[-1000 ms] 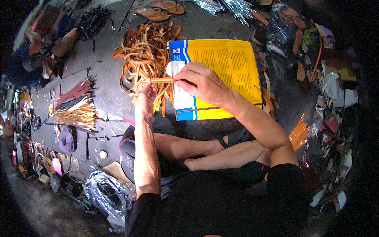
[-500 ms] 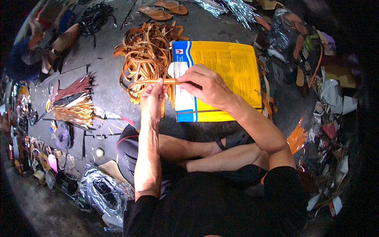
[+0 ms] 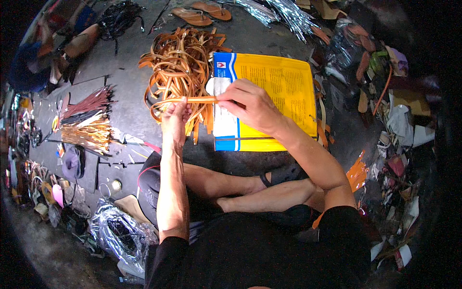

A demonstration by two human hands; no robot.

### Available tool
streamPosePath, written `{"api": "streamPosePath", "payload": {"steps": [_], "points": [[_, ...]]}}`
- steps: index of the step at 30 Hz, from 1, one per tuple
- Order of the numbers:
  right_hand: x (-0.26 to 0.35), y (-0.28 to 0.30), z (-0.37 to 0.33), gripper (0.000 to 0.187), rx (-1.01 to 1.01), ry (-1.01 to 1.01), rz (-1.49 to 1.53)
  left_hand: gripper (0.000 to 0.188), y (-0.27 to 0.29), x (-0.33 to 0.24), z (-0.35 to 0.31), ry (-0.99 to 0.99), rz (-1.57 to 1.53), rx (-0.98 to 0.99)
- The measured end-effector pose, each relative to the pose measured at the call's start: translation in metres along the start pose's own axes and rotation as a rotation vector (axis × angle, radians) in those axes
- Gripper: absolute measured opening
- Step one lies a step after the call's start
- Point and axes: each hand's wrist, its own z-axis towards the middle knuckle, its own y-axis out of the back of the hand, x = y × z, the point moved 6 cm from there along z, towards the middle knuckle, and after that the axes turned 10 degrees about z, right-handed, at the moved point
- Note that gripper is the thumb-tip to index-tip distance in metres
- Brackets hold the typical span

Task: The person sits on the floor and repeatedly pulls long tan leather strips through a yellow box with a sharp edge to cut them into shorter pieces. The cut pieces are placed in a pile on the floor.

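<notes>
Between my two hands a narrow tan strap (image 3: 202,99) is stretched level, like a flat leather strip. My left hand (image 3: 175,117) pinches it between thumb and fingers, at the near side of a tangled heap of similar tan and orange-brown straps (image 3: 180,58). My right hand (image 3: 250,103) has its fingertips closed on the strap's right part, above the left side of a yellow, blue and white flat panel (image 3: 276,86). A whitish patch (image 3: 221,85) on that panel lies just beside the right fingers.
Bundled brown and gold strips (image 3: 86,118) lie to the left. A pair of brown sandals (image 3: 192,17) and silvery strips (image 3: 288,17) are at the far side. Clear plastic wrapping (image 3: 122,231) is near left. Mixed scraps (image 3: 399,168) line the right. Another person's legs (image 3: 79,43) show far left.
My left hand has slid leftward along the strap, so a longer stretch shows between my hands. My right hand stays at nearly the same spot over the panel.
</notes>
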Motion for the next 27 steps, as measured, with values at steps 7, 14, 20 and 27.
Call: {"api": "streamPosePath", "payload": {"steps": [7, 14, 20, 27], "points": [[0.016, -0.007, -0.012, 0.011, 0.061, 0.015, -0.185, 0.009, 0.016, -0.012, -0.007, 0.039, -0.050, -0.040], [0.045, 0.041, -0.051, 0.025, -0.050, -0.121, -0.282, 0.028, -0.035, -0.163, -0.021, -0.500, 0.426, 0.006], [0.023, 0.199, -0.129, 0.016, -0.655, -0.428, -0.238, 0.044, -0.062, -0.176, -0.018, -0.397, 0.594, 0.262], [-0.134, 0.233, -0.315, 0.024, -0.234, -1.111, -0.539, 0.051, -0.006, -0.071, -0.039, -0.250, 0.683, 0.132]]}}
